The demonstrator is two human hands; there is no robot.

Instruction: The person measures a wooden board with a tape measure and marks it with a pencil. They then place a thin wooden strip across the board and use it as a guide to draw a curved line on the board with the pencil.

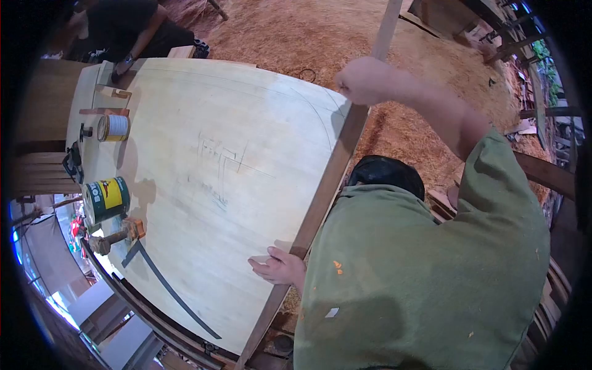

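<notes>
My right hand (365,81) is closed in a fist at the upper right corner of a pale wooden panel (271,148), over a long wooden strip (330,185). What the fist holds, if anything, is hidden. My left hand (277,267) reaches across the strip lower down and rests at the panel's edge, with fingers stretched out over the surface. Pencil lines and a sketched figure (222,163) mark the panel. A drawn curve runs close to my right hand.
Along the panel's far side stand a green can (106,198), a smaller tin (113,128) and a wooden-handled tool (120,237). A dark try square (176,293) lies on the panel. Another person's hand (120,71) touches the upper left corner. Wood shavings (271,34) cover the ground.
</notes>
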